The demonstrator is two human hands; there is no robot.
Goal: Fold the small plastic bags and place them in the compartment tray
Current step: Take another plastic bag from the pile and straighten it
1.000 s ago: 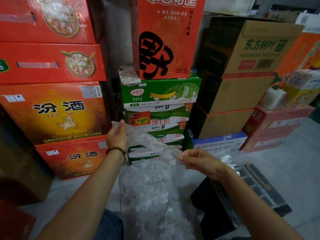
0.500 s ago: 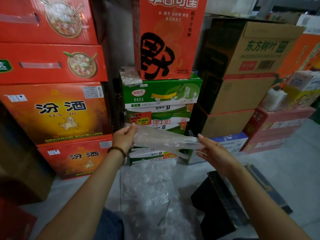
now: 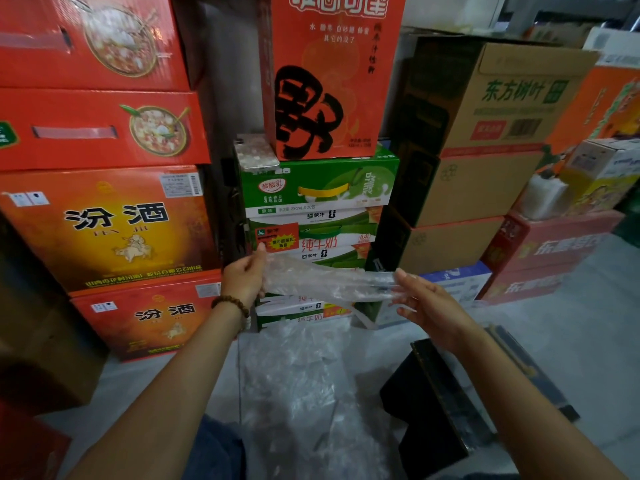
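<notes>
1. Wall of stacked drink cartons (image 3: pixel 104 223) right in front of me, nothing going on there.
2. The heap of loose plastic bags (image 3: pixel 304 393) is on the floor between my arms, so there's plenty left to fold.
3. The black compartment tray (image 3: pixel 446 407) sits on the floor at my lower right, mostly under my right forearm. I can't see into the compartments from here.
4. The bag I'm working on (image 3: pixel 329 282) is where the change is. A second ago it hung slack and slanted, and now it's pulled out into a narrow level strip between my hands, up in front of the milk boxes. I reckon that's the lengthwise fold done and it's ready to double over.
5. Left hand (image 3: pixel 244 278) has its fingers clamped on the left end.
6. Right hand (image 3: pixel 429 306) went from pinching to fingers straight and spread, with the bag's end lying across them.
7. Bead bracelet (image 3: pixel 230 303) on my left wrist, just along for the ride.
</notes>
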